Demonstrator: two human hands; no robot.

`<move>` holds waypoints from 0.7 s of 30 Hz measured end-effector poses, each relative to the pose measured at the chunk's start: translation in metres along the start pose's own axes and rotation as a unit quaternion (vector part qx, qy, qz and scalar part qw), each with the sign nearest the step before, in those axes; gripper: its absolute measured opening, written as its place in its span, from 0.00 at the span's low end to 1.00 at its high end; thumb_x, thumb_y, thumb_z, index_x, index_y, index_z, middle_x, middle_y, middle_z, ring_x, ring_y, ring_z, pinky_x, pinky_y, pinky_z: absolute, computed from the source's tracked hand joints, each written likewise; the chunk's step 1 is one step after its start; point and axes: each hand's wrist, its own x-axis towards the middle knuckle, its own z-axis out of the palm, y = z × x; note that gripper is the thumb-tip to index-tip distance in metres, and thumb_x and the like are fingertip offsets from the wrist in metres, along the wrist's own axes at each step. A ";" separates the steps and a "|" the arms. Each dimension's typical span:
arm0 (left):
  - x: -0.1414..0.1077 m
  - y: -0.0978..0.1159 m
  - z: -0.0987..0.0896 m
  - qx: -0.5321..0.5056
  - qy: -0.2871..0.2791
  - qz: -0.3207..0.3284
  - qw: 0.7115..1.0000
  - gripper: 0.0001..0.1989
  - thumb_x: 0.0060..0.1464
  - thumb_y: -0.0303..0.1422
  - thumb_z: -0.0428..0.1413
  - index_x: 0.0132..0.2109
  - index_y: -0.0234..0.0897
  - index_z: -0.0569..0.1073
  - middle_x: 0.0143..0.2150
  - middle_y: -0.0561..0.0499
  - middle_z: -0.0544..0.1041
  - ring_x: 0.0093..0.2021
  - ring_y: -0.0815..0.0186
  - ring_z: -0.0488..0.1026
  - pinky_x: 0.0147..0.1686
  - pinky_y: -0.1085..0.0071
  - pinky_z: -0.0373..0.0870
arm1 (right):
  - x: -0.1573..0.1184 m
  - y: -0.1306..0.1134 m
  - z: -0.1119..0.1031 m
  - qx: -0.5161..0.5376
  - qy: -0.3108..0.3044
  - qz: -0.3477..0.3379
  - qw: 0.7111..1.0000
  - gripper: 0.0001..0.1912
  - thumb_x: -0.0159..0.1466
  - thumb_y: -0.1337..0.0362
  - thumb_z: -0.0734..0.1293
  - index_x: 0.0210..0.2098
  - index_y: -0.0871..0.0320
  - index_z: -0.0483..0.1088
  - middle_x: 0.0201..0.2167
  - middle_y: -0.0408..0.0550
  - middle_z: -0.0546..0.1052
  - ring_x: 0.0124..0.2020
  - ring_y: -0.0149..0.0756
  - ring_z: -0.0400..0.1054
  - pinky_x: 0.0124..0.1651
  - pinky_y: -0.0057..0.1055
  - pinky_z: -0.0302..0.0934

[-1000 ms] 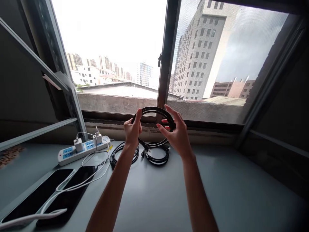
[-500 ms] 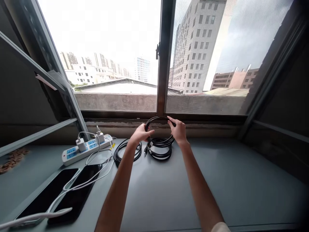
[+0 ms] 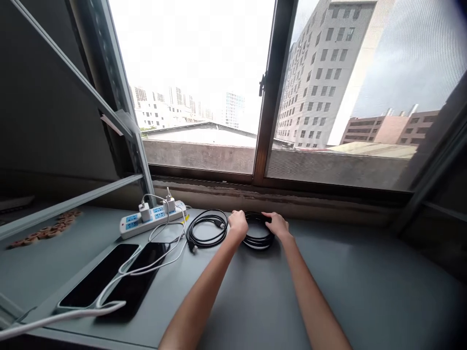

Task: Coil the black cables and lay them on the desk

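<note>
As seen from the head camera, we rest our left hand [image 3: 238, 223] and right hand [image 3: 278, 224] on opposite sides of the stacked black cable coil [image 3: 257, 238], which lies flat on the grey table [image 3: 365, 287] by the window. Whether either hand actually pinches it, we cannot tell. We judge the coil light, springy and loose; grip across all loops. No containers appear.

My grey desk [image 3: 365, 291] runs to the window [image 3: 204, 97] at twelve o'clock; daylight pours in, a tall building [image 3: 321, 73] at one.
</note>
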 end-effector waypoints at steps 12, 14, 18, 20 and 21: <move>0.000 -0.003 0.018 0.122 0.063 0.024 0.990 0.15 0.58 0.36 0.52 0.49 0.32 0.68 0.53 0.44 0.67 0.53 0.58 0.64 0.51 0.54 0.62 | 0.000 -0.006 0.012 -0.031 0.008 0.009 0.999 0.16 0.65 0.61 0.61 0.51 0.58 0.65 0.51 0.51 0.67 0.51 0.41 0.62 0.52 0.46 0.58; 0.000 -0.003 0.021 0.131 0.066 0.033 0.989 0.17 0.57 0.36 0.52 0.51 0.31 0.67 0.52 0.42 0.68 0.54 0.57 0.63 0.52 0.56 0.59 | -0.001 -0.007 0.010 -0.020 0.000 0.016 1.000 0.18 0.64 0.60 0.61 0.52 0.58 0.64 0.52 0.52 0.66 0.52 0.42 0.61 0.53 0.47 0.57; -0.002 0.000 0.027 0.134 0.086 0.044 0.986 0.22 0.56 0.33 0.51 0.55 0.25 0.64 0.52 0.34 0.67 0.55 0.53 0.61 0.52 0.61 0.56 | -0.003 -0.009 -0.006 0.028 0.004 0.020 0.999 0.24 0.62 0.59 0.64 0.55 0.59 0.61 0.54 0.54 0.64 0.55 0.46 0.58 0.55 0.49 0.53; -0.004 0.002 0.026 0.131 0.098 0.048 0.985 0.23 0.56 0.33 0.50 0.55 0.23 0.64 0.52 0.32 0.67 0.55 0.50 0.61 0.52 0.60 0.55 | -0.005 -0.010 -0.022 0.066 0.026 0.013 0.997 0.26 0.61 0.58 0.64 0.57 0.58 0.60 0.54 0.56 0.64 0.57 0.49 0.55 0.55 0.48 0.51; -0.004 0.003 0.024 0.128 0.106 0.051 0.985 0.23 0.56 0.34 0.50 0.55 0.23 0.64 0.52 0.31 0.66 0.55 0.49 0.61 0.53 0.59 0.55 | -0.007 -0.011 -0.031 0.088 0.041 0.005 0.995 0.27 0.60 0.58 0.64 0.57 0.57 0.59 0.54 0.57 0.64 0.57 0.49 0.55 0.56 0.47 0.51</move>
